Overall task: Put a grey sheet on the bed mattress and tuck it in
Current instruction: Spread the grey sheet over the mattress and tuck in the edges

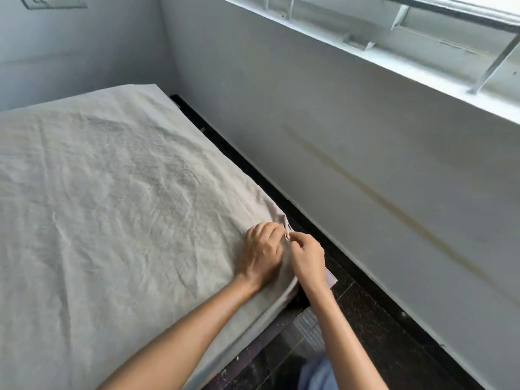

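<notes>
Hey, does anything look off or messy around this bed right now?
A long brownish streak runs diagonally down the right-hand wall, like a stain. The grey sheet is creased across the top.

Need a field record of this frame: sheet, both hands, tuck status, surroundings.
sheet: grey sheet spread over the bed top, wrinkled
left hand: left hand on the sheet at the near right corner, fingers curled into the fabric
right hand: right hand pinches the sheet edge at that corner
tuck status: near side hangs loose over the dark bed frame
surroundings: wall right of the bed, dark floor between
</notes>
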Motion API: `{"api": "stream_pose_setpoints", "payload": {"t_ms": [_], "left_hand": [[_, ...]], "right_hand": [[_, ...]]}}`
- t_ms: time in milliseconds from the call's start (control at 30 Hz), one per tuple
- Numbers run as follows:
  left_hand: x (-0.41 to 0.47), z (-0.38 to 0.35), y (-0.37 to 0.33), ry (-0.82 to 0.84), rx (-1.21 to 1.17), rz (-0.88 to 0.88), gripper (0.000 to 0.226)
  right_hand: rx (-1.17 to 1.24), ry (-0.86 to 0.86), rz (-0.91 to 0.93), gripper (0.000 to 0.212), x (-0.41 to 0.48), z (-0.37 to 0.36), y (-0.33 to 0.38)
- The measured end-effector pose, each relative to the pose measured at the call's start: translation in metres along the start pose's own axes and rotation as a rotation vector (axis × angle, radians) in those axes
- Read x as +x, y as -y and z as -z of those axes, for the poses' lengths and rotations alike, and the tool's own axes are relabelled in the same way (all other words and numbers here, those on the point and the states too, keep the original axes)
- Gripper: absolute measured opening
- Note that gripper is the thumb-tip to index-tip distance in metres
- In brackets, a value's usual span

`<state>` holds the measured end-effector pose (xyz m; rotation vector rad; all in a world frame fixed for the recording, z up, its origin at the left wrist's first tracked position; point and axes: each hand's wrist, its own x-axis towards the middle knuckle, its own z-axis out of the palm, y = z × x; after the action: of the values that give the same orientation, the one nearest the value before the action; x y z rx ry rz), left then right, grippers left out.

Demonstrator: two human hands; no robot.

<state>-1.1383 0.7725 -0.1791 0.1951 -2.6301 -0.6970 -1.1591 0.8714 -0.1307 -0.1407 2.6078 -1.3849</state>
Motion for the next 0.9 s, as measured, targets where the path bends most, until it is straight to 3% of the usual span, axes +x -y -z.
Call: {"api": "stream_pose_setpoints", "payload": {"t_ms": [233,500,600,633,667,700,733,767,800,867,900], "left_hand": [[0.0,-0.002,0.002,0.005,0.035,-0.01,0.028],[-0.002,-0.018,0.014,-0.13,0.139,-0.066,0.031],[0.004,-0.009,0.007,-0.15,0.14,-0.09,0.033],[0.002,-0.007,0.005,-0.113,0.146,-0.057,0.036],[-0.001,-0.003,0.003,0.028,0.15,0.034,0.045],[0.001,0.006,-0.006,0.24,0.172,0.134,0.059],[-0.01,0.007,-0.008,0.315,0.25,0.237,0.075],[-0.01,0.004,-0.007,0.179,0.467,0.338,0.085],[-0.007,0.01,-0.018,0.172,0.498,0.406,0.084],[0.006,0.019,-0.044,0.465,0.351,0.393,0.052],[0.016,0.02,-0.048,0.48,0.449,0.387,0.044]], "right_hand": [[-0.065,0.317,-0.149,0.033,0.023,0.005,0.004],[-0.234,0.583,0.02,0.027,0.04,-0.001,0.004],[-0.306,0.605,-0.021,0.066,0.034,-0.012,0.01],[-0.324,0.618,-0.069,0.08,0.032,-0.014,0.014],[-0.335,0.638,-0.099,0.088,0.032,-0.015,0.019],[-0.337,0.653,-0.126,0.09,0.031,-0.015,0.025],[-0.33,0.669,-0.141,0.088,0.028,-0.013,0.031],[-0.295,0.695,-0.162,0.085,0.029,-0.009,0.037],[-0.244,0.731,-0.197,0.08,0.03,-0.002,0.043],[-0.172,0.806,-0.272,0.066,0.038,0.014,0.048],[-0.189,0.858,-0.278,0.055,0.044,0.024,0.048]]}}
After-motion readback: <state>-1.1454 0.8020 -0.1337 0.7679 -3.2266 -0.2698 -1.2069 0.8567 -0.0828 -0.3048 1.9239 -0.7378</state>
